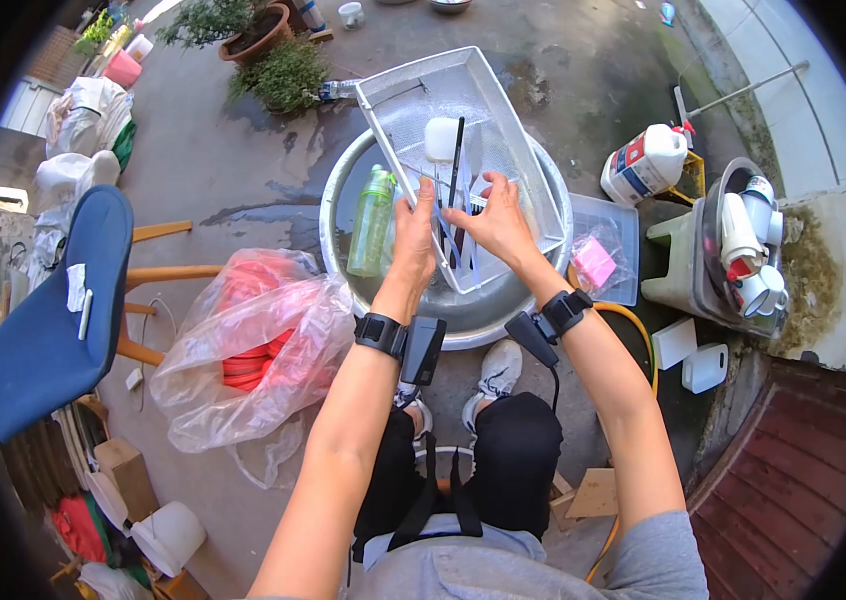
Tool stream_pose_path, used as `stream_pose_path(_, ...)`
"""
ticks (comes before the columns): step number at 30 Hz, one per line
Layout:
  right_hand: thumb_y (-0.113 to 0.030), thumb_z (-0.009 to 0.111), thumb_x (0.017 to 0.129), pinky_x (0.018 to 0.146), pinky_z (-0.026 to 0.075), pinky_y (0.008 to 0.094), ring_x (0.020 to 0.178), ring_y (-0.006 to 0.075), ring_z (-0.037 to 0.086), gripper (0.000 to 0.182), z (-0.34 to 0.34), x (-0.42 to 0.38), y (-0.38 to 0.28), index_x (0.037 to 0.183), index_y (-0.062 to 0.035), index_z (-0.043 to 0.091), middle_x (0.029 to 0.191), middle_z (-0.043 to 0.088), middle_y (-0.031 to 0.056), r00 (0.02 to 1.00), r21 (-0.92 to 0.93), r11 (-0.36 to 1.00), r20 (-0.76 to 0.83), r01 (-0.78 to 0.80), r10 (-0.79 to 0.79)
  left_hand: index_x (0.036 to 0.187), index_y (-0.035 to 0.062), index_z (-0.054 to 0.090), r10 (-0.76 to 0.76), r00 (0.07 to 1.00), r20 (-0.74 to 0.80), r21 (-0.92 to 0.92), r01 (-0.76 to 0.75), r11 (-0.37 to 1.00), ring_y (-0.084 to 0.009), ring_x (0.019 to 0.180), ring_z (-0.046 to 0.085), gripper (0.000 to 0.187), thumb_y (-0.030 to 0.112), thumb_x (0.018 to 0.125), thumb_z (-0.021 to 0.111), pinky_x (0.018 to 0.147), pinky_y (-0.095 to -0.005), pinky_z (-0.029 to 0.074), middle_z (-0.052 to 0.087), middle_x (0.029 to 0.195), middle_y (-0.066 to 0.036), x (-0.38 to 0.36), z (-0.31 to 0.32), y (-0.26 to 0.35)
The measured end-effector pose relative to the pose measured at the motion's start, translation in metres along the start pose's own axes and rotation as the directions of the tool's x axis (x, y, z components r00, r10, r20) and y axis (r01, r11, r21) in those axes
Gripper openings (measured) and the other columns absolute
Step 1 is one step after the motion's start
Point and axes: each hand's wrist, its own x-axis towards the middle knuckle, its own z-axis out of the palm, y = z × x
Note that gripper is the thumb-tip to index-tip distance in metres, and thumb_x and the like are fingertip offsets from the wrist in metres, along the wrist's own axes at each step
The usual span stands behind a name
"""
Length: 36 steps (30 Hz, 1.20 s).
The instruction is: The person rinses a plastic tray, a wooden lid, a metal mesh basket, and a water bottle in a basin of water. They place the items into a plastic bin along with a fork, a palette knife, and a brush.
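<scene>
A white mesh basket lies tilted across a round metal basin. In it are a white square piece, a long black stick and several thin dark and pale items. My left hand is closed at the basket's near left edge, thumb and fingers pointing up. My right hand reaches over the near end with curled fingers, its thumb right at the slender items; I cannot tell which of them it grips. A green clear bottle leans in the basin, left of my left hand.
Left of the basin are a clear bag with red contents and a blue chair. Right are a clear lid with a pink packet, a white jug and a tub of white cups. Potted plants stand beyond.
</scene>
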Motion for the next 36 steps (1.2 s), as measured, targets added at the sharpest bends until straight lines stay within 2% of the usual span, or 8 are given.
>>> stream_pose_path(1,-0.043,0.079,0.066,0.091,0.045,0.0396,0.111,0.0386,0.051,0.096,0.004,0.000,-0.004,0.132,0.0081,0.032,0.125,0.042,0.0257,1.000,0.001,1.000,0.004,0.003,-0.003,0.120,0.0000,0.039,0.003,1.000,-0.005,0.000,-0.003,1.000,-0.0159,0.097,0.054,0.065,0.049,0.086,0.064,0.082,-0.0335,0.047,0.052,0.106,-0.009,0.001,-0.004,-0.005)
stream_pose_path(4,-0.038,0.079,0.065,0.089,0.047,0.0441,0.109,0.0404,0.050,0.090,0.020,-0.008,-0.017,0.130,0.0061,0.035,0.118,0.044,0.0233,0.997,-0.211,0.975,-0.002,0.071,-0.073,0.124,-0.0028,0.033,-0.043,0.998,-0.055,-0.047,0.041,0.998,-0.0195,0.103,0.050,0.073,0.049,0.084,0.067,0.090,-0.0369,0.043,0.050,0.111,-0.012,-0.003,-0.011,-0.012)
stream_pose_path(8,-0.036,0.079,0.066,0.086,0.049,0.0447,0.107,0.0399,0.051,0.083,0.030,-0.010,-0.027,0.124,0.0065,0.038,0.116,0.045,0.0234,1.000,-0.226,0.974,-0.023,0.007,-0.013,0.125,-0.0033,0.032,-0.042,0.999,-0.030,-0.044,0.041,0.998,-0.0199,0.105,0.049,0.074,0.047,0.084,0.068,0.092,-0.0368,0.042,0.049,0.114,-0.014,-0.002,-0.020,-0.016)
stream_pose_path(11,-0.034,0.078,0.067,0.083,0.050,0.0440,0.105,0.0398,0.053,0.073,0.039,-0.007,-0.024,0.115,0.0070,0.041,0.114,0.046,0.0241,1.000,-0.227,0.974,-0.020,0.000,-0.005,0.124,-0.0032,0.033,-0.047,0.994,-0.096,0.018,0.049,0.999,-0.0199,0.107,0.049,0.072,0.045,0.084,0.069,0.093,-0.0360,0.041,0.050,0.114,-0.014,-0.001,-0.027,-0.016)
stream_pose_path(13,-0.032,0.077,0.069,0.081,0.051,0.0440,0.100,0.0410,0.056,0.065,0.045,-0.003,-0.019,0.108,0.0070,0.042,0.110,0.049,0.0261,0.999,-0.237,0.972,-0.053,-0.008,-0.005,0.124,-0.0031,0.034,0.016,0.997,-0.074,0.061,-0.012,0.998,-0.0201,0.107,0.049,0.072,0.044,0.083,0.069,0.093,-0.0355,0.040,0.050,0.114,-0.015,-0.003,-0.027,-0.014)
stream_pose_path(25,-0.039,0.071,0.072,0.079,0.051,0.0470,0.093,0.0447,0.060,0.067,0.050,-0.001,-0.014,0.110,0.0068,0.039,0.108,0.054,0.0306,0.977,-0.197,0.957,-0.033,-0.214,0.211,0.124,-0.0059,0.036,-0.008,0.994,-0.105,0.112,0.020,0.994,-0.0241,0.114,0.048,0.079,0.048,0.080,0.072,0.099,-0.0357,0.036,0.050,0.121,-0.019,-0.005,-0.027,-0.028)
stream_pose_path(29,-0.035,0.070,0.073,0.080,0.051,0.0478,0.093,0.0450,0.060,0.064,0.055,-0.001,-0.003,0.111,0.0060,0.037,0.106,0.056,0.0301,0.984,-0.207,0.963,-0.060,-0.175,0.165,0.126,-0.0064,0.035,-0.006,0.992,-0.124,0.107,0.020,0.994,-0.0244,0.114,0.048,0.079,0.048,0.080,0.071,0.099,-0.0355,0.036,0.050,0.121,-0.019,-0.001,-0.029,-0.032)
stream_pose_path(36,-0.026,0.065,0.077,0.080,0.049,0.0467,0.095,0.0462,0.059,0.060,0.050,0.009,0.019,0.113,0.0080,0.031,0.096,0.058,0.0337,0.985,-0.113,0.986,0.107,-0.123,0.136,0.126,-0.0052,0.034,-0.042,0.995,-0.087,0.069,0.048,0.996,-0.0247,0.114,0.049,0.078,0.047,0.081,0.071,0.097,-0.0365,0.039,0.050,0.121,-0.019,0.007,-0.041,-0.036)
